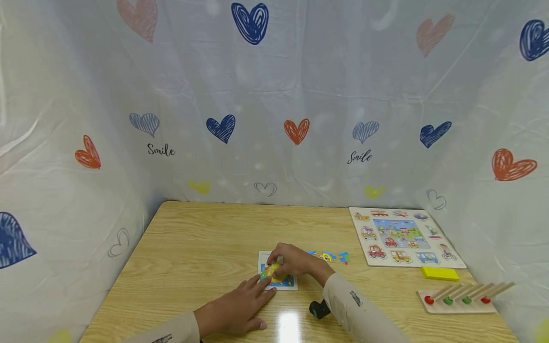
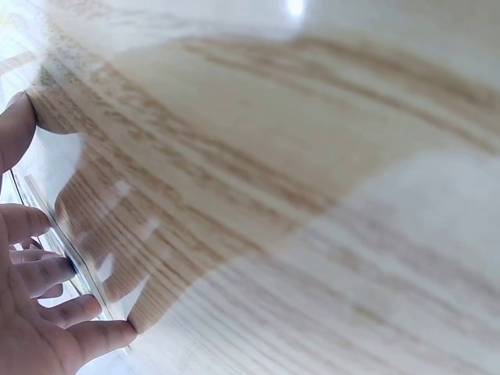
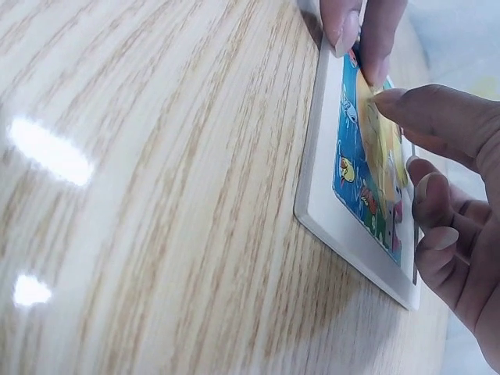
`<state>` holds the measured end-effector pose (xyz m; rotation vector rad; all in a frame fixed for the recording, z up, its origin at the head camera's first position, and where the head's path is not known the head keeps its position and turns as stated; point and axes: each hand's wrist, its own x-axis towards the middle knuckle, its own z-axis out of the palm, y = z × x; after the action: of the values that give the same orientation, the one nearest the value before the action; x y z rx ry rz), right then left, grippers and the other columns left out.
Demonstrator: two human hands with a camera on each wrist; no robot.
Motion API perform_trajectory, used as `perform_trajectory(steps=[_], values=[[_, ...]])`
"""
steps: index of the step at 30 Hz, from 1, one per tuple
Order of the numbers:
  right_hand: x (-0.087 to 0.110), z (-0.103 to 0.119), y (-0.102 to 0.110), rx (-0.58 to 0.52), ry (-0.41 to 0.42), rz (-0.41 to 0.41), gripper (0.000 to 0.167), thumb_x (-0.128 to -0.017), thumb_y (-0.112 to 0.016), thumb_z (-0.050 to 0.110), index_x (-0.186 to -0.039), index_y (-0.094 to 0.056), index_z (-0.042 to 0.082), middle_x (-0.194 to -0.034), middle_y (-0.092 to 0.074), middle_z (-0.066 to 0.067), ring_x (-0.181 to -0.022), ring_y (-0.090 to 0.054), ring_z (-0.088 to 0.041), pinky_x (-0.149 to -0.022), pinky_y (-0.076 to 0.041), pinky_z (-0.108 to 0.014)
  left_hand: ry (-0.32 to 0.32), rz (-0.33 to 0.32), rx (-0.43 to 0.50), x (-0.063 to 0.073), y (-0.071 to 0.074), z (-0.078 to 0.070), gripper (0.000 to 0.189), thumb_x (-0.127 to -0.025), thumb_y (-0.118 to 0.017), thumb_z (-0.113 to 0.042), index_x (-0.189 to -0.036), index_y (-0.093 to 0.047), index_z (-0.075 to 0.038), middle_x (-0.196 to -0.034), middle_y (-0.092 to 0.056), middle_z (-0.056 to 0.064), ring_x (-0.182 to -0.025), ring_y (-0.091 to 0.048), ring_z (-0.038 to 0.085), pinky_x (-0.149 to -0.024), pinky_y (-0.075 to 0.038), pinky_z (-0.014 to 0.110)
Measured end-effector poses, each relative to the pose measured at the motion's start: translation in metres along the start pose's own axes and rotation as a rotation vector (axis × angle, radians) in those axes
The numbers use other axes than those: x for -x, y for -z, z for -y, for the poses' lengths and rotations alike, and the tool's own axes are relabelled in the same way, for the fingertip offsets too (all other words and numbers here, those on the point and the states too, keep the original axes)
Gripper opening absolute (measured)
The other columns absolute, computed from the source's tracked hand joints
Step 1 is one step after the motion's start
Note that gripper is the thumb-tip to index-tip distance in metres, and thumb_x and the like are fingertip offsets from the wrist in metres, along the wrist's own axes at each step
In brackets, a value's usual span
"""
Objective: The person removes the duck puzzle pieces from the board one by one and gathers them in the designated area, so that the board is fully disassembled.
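A small jigsaw puzzle (image 1: 288, 288) with a white frame lies flat on the wooden table; its picture shows a yellow figure over blue water. My left hand (image 1: 240, 302) stretches its fingers to the frame's near left corner, some fingertips resting on it. In the left wrist view those fingers (image 2: 74, 312) lie along the frame edge. Over the board bends my right hand (image 1: 293, 261), its thumb and bent index finger pinching at a yellow puzzle piece (image 3: 379, 137) within the picture. The right palm and fingers hide part of the board in the head view.
Loose blue and yellow puzzle pieces (image 1: 329, 257) lie right of the board. Further right are a large vehicle picture board (image 1: 362, 245), a yellow block (image 1: 439, 273) and a wooden rack (image 1: 461, 309) with slanted pegs. A heart-print curtain (image 1: 261, 162) surrounds the table.
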<state>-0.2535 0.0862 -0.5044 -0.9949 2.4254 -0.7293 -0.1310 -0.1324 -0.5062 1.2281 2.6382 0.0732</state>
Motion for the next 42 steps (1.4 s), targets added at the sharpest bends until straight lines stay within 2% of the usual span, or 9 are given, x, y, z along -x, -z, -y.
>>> perform_trajectory(steps=[6, 11, 17, 19, 24, 33, 37, 42], values=[[-0.0024, 0.0006, 0.0006, 0.034, -0.015, 0.004, 0.024, -0.087, -0.081, 0.024, -0.109, -0.07, 0.023, -0.107, -0.059, 0.008, -0.095, -0.055, -0.007, -0.088, -0.049, -0.026, -0.01, -0.014, -0.007, -0.0004, -0.0009, 0.0005, 0.075, -0.101, -0.045, -0.06, -0.157, -0.033, -0.011, -0.163, -0.028, 0.019, -0.144, -0.035, 0.048, -0.107, -0.044, 0.058], [-0.0042, 0.0016, 0.0003, 0.024, 0.018, 0.011, 0.022, -0.087, -0.081, 0.021, -0.106, -0.069, 0.023, -0.108, -0.061, 0.009, -0.099, -0.056, -0.006, -0.09, -0.05, -0.027, -0.018, -0.014, -0.001, 0.0002, -0.0007, 0.001, 0.075, -0.101, -0.045, -0.059, -0.156, -0.033, -0.011, -0.162, -0.029, 0.021, -0.144, -0.035, 0.048, -0.106, -0.045, 0.058], [-0.0062, 0.0024, 0.0, 0.048, 0.039, 0.014, 0.036, -0.087, -0.081, 0.023, -0.12, -0.067, 0.02, -0.104, -0.061, 0.011, -0.096, -0.056, -0.003, -0.087, -0.051, -0.023, -0.012, -0.008, 0.008, 0.0011, 0.0013, 0.0002, 0.075, -0.101, -0.044, -0.059, -0.156, -0.033, -0.01, -0.162, -0.03, 0.02, -0.144, -0.035, 0.048, -0.106, -0.045, 0.058], [-0.0069, 0.002, -0.0002, 0.067, 0.041, 0.016, 0.036, -0.088, -0.08, 0.025, -0.121, -0.069, 0.02, -0.103, -0.06, 0.012, -0.094, -0.056, -0.002, -0.085, -0.05, -0.021, -0.011, -0.006, 0.008, 0.0012, 0.002, -0.0001, 0.075, -0.101, -0.045, -0.059, -0.156, -0.033, -0.01, -0.162, -0.029, 0.02, -0.144, -0.034, 0.048, -0.106, -0.044, 0.058], [-0.0072, 0.0021, 0.0002, 0.085, 0.059, 0.004, 0.031, -0.087, -0.08, 0.026, -0.117, -0.074, 0.018, -0.101, -0.061, 0.011, -0.091, -0.057, -0.001, -0.081, -0.05, -0.02, -0.003, 0.006, 0.014, 0.001, 0.0035, -0.0016, 0.074, -0.101, -0.046, -0.058, -0.156, -0.033, -0.011, -0.163, -0.028, 0.02, -0.144, -0.034, 0.048, -0.106, -0.044, 0.058], [-0.0064, 0.0034, -0.0002, 0.092, 0.071, -0.011, 0.03, -0.087, -0.081, 0.024, -0.116, -0.075, 0.018, -0.103, -0.064, 0.011, -0.093, -0.059, -0.003, -0.082, -0.051, -0.02, 0.008, 0.019, 0.038, 0.0001, 0.0043, -0.0016, 0.075, -0.101, -0.047, -0.058, -0.157, -0.032, -0.011, -0.163, -0.028, 0.02, -0.145, -0.033, 0.048, -0.106, -0.044, 0.06], [-0.0056, 0.0039, -0.0003, 0.066, 0.078, -0.017, 0.025, -0.087, -0.081, 0.022, -0.111, -0.074, 0.018, -0.102, -0.064, 0.01, -0.093, -0.06, -0.004, -0.084, -0.051, -0.021, 0.001, 0.009, 0.03, -0.0005, 0.0026, -0.0003, 0.074, -0.101, -0.046, -0.058, -0.157, -0.032, -0.011, -0.163, -0.029, 0.02, -0.145, -0.033, 0.049, -0.105, -0.045, 0.06], [-0.006, 0.0014, -0.0024, -0.003, 0.09, -0.005, 0.011, -0.09, -0.078, 0.017, -0.098, -0.071, 0.018, -0.09, -0.064, 0.011, -0.082, -0.056, -0.002, -0.075, -0.05, -0.019, -0.008, -0.004, 0.018, -0.0009, 0.0001, 0.0008, 0.075, -0.101, -0.046, -0.059, -0.157, -0.032, -0.011, -0.162, -0.029, 0.02, -0.144, -0.034, 0.049, -0.105, -0.045, 0.059]])
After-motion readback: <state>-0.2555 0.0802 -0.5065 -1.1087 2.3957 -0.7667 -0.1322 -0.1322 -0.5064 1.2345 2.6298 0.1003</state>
